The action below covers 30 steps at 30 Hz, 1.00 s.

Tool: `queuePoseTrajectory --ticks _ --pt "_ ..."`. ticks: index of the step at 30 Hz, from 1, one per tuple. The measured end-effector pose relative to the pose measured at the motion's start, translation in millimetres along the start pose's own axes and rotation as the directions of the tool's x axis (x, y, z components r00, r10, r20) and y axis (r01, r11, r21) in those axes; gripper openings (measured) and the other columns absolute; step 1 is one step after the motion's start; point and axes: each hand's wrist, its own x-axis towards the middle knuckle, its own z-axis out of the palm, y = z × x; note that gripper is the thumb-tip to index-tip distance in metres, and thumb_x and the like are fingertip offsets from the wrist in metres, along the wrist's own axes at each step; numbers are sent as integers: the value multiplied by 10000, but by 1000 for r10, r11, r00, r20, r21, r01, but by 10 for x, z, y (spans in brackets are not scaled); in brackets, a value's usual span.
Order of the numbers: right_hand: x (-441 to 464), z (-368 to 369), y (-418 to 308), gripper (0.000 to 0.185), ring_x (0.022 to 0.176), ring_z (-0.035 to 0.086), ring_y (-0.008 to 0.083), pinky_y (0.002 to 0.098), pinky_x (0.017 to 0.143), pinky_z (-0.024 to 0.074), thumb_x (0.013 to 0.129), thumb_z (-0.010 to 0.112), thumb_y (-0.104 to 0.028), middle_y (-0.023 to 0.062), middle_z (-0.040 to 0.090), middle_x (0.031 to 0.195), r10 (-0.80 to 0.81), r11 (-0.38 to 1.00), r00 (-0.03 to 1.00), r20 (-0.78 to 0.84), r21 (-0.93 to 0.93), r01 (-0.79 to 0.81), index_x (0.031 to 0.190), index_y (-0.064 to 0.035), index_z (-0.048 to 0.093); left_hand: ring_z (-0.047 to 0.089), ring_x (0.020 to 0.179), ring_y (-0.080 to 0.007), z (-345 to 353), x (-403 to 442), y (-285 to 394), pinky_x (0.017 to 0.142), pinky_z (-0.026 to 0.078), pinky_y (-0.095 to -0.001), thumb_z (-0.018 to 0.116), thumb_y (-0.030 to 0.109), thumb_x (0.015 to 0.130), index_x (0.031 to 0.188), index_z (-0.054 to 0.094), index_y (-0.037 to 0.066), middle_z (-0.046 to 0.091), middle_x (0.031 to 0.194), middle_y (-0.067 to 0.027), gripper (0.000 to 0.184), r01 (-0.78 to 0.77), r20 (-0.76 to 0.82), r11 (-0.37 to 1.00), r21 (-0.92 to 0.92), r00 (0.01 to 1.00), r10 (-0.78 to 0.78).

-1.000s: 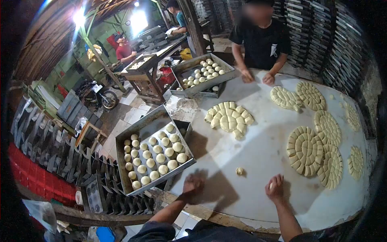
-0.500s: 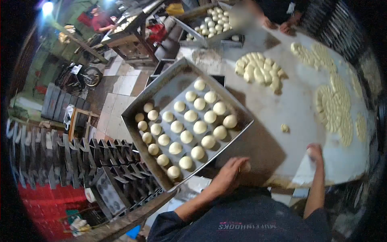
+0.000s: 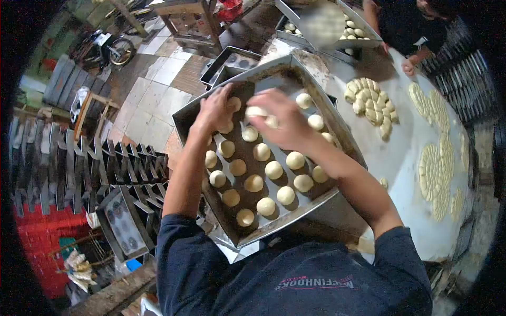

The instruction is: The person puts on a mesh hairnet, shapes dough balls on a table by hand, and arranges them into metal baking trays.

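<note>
"Where's the dough ball [image 3: 256, 111] by the right hand [image 3: 282, 122]?"
"Inside the metal tray [image 3: 330, 108], right at the fingertips, with another pale ball just under the palm side."
"Are those fingers open?"
"They're curled and blurred. I can't tell how far apart they are, or whether they grip it or only touch it."
"And the left hand [image 3: 213, 109]?"
"Near the tray's far left corner, its fingers bent and close together. A second dough ball [image 3: 234, 104] lies right beside them; I can't tell if they're clamped on it."
</note>
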Motion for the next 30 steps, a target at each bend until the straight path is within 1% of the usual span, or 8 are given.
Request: queuePoseTrajectory --ticks 3,8,15,21,23,25,28,30 --pt "54 446 389 293 1172 548 346 463 1005 440 811 698 -174 155 622 1118 198 857 834 515 -504 108 1051 -17 644 579 1121 -387 -346 -151 166 943 464 -466 673 202 867 1356 474 77 594 1207 -199 543 -48 -229 997 -59 973 34" --pt "-809 -600 37 176 1065 578 333 444 941 457 807 663 -128 137 632 982 27 963 988 -152 -263 -66 942 -19 633 607 1010 -378 -838 -459 1229 875 490 -443 683 109 825 1187 600 49 618 1106 -173 377 -252 -304 957 -142 931 201" --pt "-3026 -1744 571 64 717 573 291 380 665 473 773 623 -45 116 567 752 331 745 636 -697 -220 -629 775 -32 561 603 975 -349 117 212 3583 886 485 -427 700 126 780 1046 665 50 647 1004 -155 278 -838 -39 478 -263 505 862" --pt "-6061 -1835 1018 190 902 576 372 479 810 470 874 605 -89 199 620 960 188 587 799 -571 -587 -558 1036 9 608 591 680 -214 2958 1409 4167 562 489 -373 682 548 820 1094 644 -5 652 855 -114 618 339 701 911 -233 709 -84" --pt "-6324 -2138 368 120 879 568 383 483 808 455 852 602 -73 188 618 944 435 563 504 -746 -211 -799 942 2 629 616 1048 -267 3719 1154 4316 889 488 -393 646 601 836 1273 587 2 666 1129 -153 744 169 214 591 -789 977 6" --pt "-6589 -2175 175 109 864 566 375 489 794 453 839 609 -74 186 615 928 483 514 406 -776 -124 -849 919 -4 636 546 1206 -302 3373 1157 5090 1024 406 -399 653 587 835 1291 577 -5 615 1271 -160 750 513 292 858 16 818 -495" --pt "-7065 -1952 257 64 759 535 312 443 722 427 786 636 -73 109 535 763 323 446 346 -881 -181 -877 798 -49 578 620 932 -217 4933 1918 4244 740 539 -332 646 331 915 1247 589 -22 661 1039 -179 487 258 254 -43 -965 885 -390" --pt "-6757 -2305 77 66 768 538 329 445 728 428 780 623 -60 116 533 764 416 455 308 -855 -97 -885 791 -57 557 626 913 -210 4739 2018 4220 717 540 -322 623 291 926 1250 582 -18 658 1047 -177 449 377 300 223 -899 901 -312"
